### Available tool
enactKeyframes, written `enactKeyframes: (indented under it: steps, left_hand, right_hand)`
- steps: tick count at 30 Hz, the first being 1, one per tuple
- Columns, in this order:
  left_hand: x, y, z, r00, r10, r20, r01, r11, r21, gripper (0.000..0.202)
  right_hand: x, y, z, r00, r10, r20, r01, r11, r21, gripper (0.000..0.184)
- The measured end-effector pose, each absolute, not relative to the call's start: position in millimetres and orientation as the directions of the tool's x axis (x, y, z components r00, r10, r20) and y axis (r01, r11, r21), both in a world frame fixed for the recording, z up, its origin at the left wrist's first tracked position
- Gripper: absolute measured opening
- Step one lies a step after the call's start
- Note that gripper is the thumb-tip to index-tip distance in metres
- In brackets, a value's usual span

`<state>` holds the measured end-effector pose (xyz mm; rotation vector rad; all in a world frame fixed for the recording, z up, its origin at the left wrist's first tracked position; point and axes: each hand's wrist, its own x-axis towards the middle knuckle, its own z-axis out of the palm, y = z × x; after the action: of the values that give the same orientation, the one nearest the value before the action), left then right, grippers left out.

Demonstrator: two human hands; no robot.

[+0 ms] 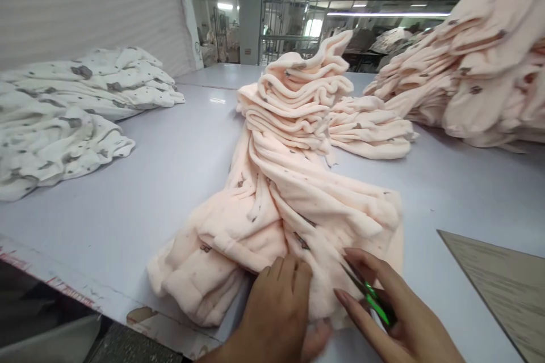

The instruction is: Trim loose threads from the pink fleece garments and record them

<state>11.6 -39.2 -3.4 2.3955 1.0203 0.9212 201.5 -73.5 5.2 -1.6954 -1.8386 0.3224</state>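
A peach plush garment with small dark motifs lies in loose folds along the middle of the table, its lower part spread toward me. At its near edge my left hand presses down with curled fingers closed on the plush; its thumb is blurred. Thread snips with bright green on them rest in my right hand, their dark blades pointing up and left against the cloth. The right thumb and forefinger stand apart around the snips, while the other fingers are mostly hidden.
A folded peach stack sits behind, with a smaller peach bundle beside it. A tall peach heap stands at the right, white spotted cloth at the left. A flat brownish board lies at the right; the table edge runs lower left.
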Motion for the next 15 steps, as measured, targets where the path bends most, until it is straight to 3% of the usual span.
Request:
enactKeyframes:
  steps: [4, 8, 12, 15]
  left_hand:
    - [18, -39, -5, 0.406, 0.801, 0.439, 0.238, -0.557, 0.796, 0.015]
    - [9, -42, 4, 0.335, 0.834, 0.438, -0.026, -0.456, 0.889, 0.014]
    - [11, -47, 5, 0.306, 0.87, 0.386, -0.046, -0.392, 0.919, 0.017]
    - [12, -49, 4, 0.294, 0.87, 0.396, 0.011, -0.417, 0.909, 0.018]
  right_hand:
    - [184, -84, 23, -0.004, 0.976, 0.217, 0.721, 0.153, -0.675, 0.02]
    - [173, -88, 31, -0.137, 0.981, 0.141, 0.569, 0.194, -0.799, 0.009]
    - [167, -87, 27, 0.02, 0.975, 0.223, 0.52, 0.181, -0.835, 0.004]
    - [164, -86, 24, 0.008, 0.965, 0.263, 0.578, 0.21, -0.789, 0.004]
